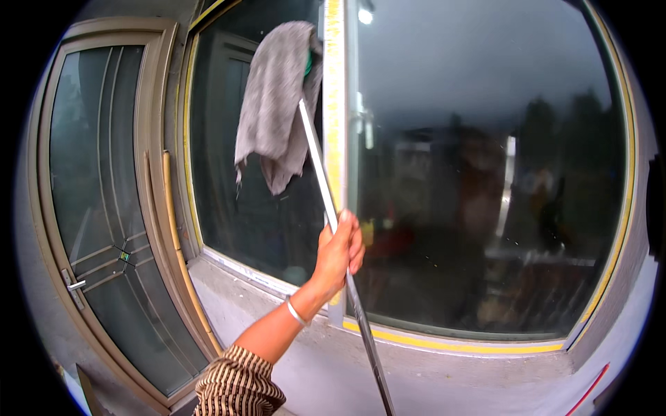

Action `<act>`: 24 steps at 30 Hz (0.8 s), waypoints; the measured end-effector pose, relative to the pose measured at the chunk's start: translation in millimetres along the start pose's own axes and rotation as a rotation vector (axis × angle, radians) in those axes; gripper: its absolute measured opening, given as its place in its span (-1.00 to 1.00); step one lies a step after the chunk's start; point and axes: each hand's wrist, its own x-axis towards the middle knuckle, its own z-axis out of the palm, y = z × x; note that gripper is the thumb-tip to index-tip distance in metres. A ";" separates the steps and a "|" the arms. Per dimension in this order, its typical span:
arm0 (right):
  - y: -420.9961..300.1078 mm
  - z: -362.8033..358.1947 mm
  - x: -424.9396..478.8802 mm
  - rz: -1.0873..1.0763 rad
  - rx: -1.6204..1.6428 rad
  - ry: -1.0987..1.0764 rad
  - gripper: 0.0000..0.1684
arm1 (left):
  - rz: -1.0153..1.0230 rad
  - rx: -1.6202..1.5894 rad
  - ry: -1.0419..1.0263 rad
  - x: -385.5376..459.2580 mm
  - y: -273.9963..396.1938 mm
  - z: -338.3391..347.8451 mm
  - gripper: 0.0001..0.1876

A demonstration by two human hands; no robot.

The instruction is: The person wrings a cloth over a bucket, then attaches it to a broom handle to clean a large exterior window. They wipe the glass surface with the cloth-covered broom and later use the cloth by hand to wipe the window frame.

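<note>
My left hand (339,252) is closed around the middle of a shiny metal pole (320,161), with a bangle on the wrist and a striped sleeve further down. The pole leans up and to the left. Over its top end hangs a grey cloth (278,99), and a bit of a green part shows beneath it. The cloth is in front of the left window pane (229,208), close to the yellow-marked upright frame (334,104); whether it touches the glass I cannot tell. My right hand is out of view, and the lower pole runs off the bottom edge.
A large right window pane (468,208) reflects trees and sky. Below both panes runs a concrete sill (416,359). At left stands a glazed door (104,156) with a metal handle (76,285). A bamboo pole (174,234) leans beside it. A red line (588,390) shows at lower right.
</note>
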 end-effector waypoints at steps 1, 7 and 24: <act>-2.6 9.4 -0.5 0.014 -0.001 0.035 -0.66 | 0.030 0.043 -0.011 20.2 12.5 -1.0 -0.67; -89.3 50.1 8.5 -0.034 0.040 0.218 -0.66 | 0.300 0.233 -0.052 137.5 125.1 -19.2 -0.70; -84.6 97.2 -43.9 -0.036 0.333 0.025 -0.64 | 0.225 0.651 0.160 74.7 83.4 -14.6 -0.67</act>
